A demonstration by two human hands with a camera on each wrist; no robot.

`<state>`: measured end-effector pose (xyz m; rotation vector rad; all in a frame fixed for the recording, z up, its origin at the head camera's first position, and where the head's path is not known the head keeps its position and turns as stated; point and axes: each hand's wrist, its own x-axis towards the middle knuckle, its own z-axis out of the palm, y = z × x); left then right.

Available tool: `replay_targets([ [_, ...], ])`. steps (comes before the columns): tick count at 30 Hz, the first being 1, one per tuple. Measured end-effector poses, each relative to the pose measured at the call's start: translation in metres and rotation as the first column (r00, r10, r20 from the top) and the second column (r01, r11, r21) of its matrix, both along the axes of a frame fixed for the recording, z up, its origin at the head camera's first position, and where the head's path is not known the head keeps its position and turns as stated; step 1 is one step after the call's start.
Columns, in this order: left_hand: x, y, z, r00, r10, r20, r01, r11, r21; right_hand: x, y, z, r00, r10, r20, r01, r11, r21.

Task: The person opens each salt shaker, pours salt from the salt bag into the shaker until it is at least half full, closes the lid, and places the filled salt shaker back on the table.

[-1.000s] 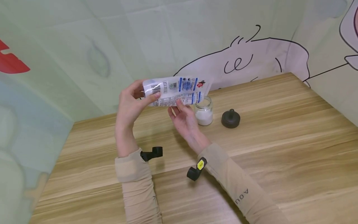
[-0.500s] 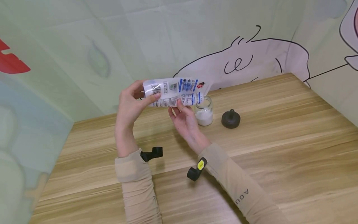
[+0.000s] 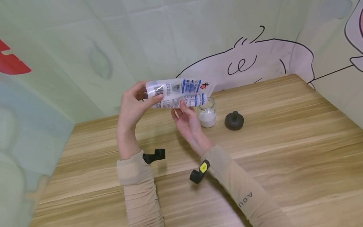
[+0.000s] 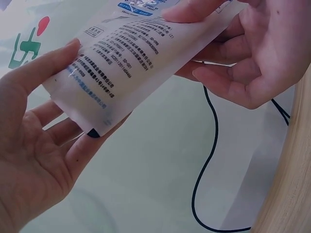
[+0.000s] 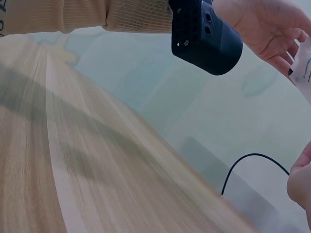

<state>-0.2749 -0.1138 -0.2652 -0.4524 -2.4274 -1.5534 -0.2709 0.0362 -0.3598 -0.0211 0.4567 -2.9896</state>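
Observation:
A white printed plastic pouch (image 3: 174,90) is held in the air, lying nearly sideways with its right end over the mouth of a glass jar (image 3: 207,118). White granules fill the lower part of the jar. My left hand (image 3: 131,104) grips the pouch's left end, thumb on the printed face and fingers behind. From below, my right hand (image 3: 189,122) pinches its lower edge near the middle, thumb in front. In the left wrist view, the pouch (image 4: 126,73) spans both hands, with a dark corner at its left end. The pouch hides part of the jar's rim.
A dark round lid with a knob (image 3: 234,121) sits on the wooden table (image 3: 283,151), right of the jar. A printed cloth wall (image 3: 136,44) rises behind the table's back edge. A black cable (image 4: 214,126) hangs against it in the left wrist view.
Both hands keep the same hold; the pouch has shifted only very slightly. Jar and lid stay in place.

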Motion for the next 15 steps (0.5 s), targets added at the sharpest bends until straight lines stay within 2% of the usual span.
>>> replay_targets([
  [15, -0.0002, 0.0012, -0.001, 1.0, -0.006, 0.003, 0.006, 1.0, 0.017, 0.0003, 0.0019, 0.0008, 0.999, -0.027, 0.046, 0.029, 0.999, -0.034],
])
